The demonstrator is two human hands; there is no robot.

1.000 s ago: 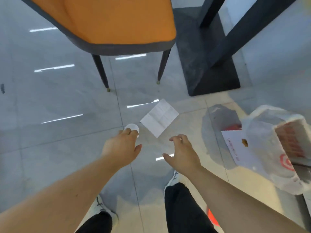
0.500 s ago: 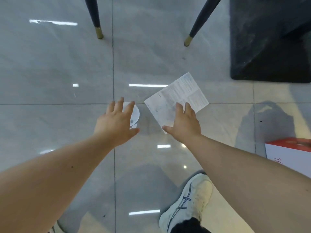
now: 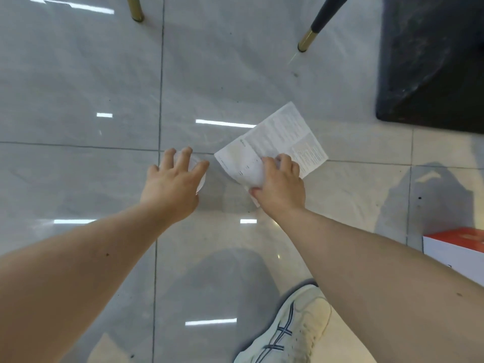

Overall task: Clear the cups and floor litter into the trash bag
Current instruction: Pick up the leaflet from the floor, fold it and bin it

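**Mia:** What are the hands doing?

**Ben:** The right hand (image 3: pixel 279 186) is down on the printed paper (image 3: pixel 282 134). Its fingers are bent and its thumb tucks under the near edge, so that corner is bunching up. The grip is closing on the paper, but the paper is not off the floor (image 3: pixel 78 87) yet.

**Mia:** And the other one?

**Ben:** The left hand (image 3: pixel 171 186) is spread out over a small round white lid (image 3: pixel 202 180). The fingers are apart, and I only see a thin bit of the lid past the thumb. I cannot tell if the grip has it.

**Mia:** What changed just now?

**Ben:** A second ago both hands were up in the air, short of the litter. Half a second ago the right one only reached the paper's edge. Now both are on their things. I think the pick-up is starting, two bits at once.

**Mia:** Where do they go?

**Ben:** Into the trash bag. It showed on the right a second ago, but it is not in view now. I think the person has to turn that way.

**Mia:** What is around them?

**Ben:** Shiny grey tiles with bright light stripes. Paper lies flat on such a floor, so it may be hard to pinch. Two chair legs (image 3: pixel 313 30) with gold tips stand far off, near a dark stone base (image 3: pixel 432 61). A red and white box (image 3: pixel 455 247) sits at the right edge, and a white shoe (image 3: pixel 290 328) is close below.
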